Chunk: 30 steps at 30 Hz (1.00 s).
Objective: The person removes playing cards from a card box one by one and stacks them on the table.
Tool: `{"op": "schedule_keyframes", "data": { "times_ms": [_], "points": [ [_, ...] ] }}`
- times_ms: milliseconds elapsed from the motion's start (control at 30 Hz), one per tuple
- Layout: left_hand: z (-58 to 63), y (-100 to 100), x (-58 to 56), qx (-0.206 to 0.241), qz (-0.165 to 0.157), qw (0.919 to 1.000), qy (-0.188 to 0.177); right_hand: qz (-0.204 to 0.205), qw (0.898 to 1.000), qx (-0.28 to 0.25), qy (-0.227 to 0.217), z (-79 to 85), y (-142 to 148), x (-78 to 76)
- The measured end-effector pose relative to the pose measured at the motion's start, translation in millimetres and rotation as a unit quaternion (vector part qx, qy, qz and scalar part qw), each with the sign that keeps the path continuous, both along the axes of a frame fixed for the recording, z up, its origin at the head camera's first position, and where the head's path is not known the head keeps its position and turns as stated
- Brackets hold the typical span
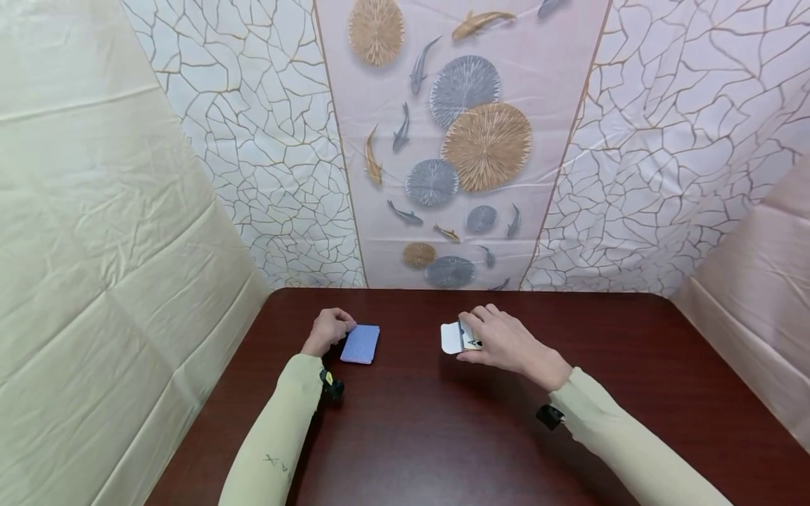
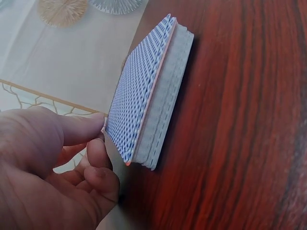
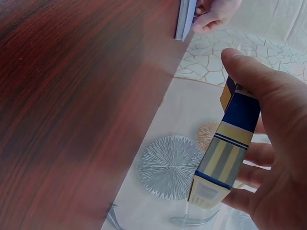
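A deck of playing cards [image 1: 360, 344] with a blue patterned back lies on the left part of the table. My left hand [image 1: 329, 329] pinches its far left corner between thumb and fingers. Seen from the left wrist, the top of the deck [image 2: 139, 91] stands slightly apart from the grey-white edges beneath. My right hand [image 1: 503, 341] grips a card box [image 3: 223, 143], thumb on one side and fingers on the other. Its white flap [image 1: 451, 338] hangs open toward the left, and an ace shows on the box's face [image 1: 471, 340]. My fingers hide the rest of the box.
Both hands work over a dark red-brown wooden table [image 1: 405, 436]. Behind its far edge hangs a cloth [image 1: 436, 232] printed with fish and round leaves. Pale fabric [image 1: 126, 281] borders the left side, and more fabric [image 1: 747, 309] the right.
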<state>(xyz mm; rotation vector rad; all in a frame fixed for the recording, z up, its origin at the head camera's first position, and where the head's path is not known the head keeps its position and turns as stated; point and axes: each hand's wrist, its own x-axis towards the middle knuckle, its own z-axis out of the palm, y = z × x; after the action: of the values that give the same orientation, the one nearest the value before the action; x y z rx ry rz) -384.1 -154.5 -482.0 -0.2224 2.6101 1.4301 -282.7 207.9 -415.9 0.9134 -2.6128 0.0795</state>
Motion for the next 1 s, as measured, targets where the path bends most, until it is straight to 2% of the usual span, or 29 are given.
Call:
{"op": "schedule_keyframes", "data": {
  "times_ms": [200, 500, 867, 1000],
  "points": [
    [3.3, -0.8, 3.0, -0.004, 0.005, 0.9999, 0.012, -0.001, 1.000, 0.007, -0.003, 0.2, -0.4, 0.4],
    [16.7, 7.8, 9.7, 0.004, -0.002, 0.9990, 0.045, 0.003, 1.000, 0.006, 0.000, 2.2, -1.8, 0.8],
    [36.7, 27.0, 21.2, -0.009, -0.051, 0.9953, 0.082, 0.002, 1.000, 0.014, 0.004, 4.6, -0.5, 0.9],
    [44.3, 36.0, 26.6, 0.000, -0.066, 0.9938, 0.089, 0.000, 1.000, 0.014, 0.003, 4.9, -0.1, 1.6]
  ]
}}
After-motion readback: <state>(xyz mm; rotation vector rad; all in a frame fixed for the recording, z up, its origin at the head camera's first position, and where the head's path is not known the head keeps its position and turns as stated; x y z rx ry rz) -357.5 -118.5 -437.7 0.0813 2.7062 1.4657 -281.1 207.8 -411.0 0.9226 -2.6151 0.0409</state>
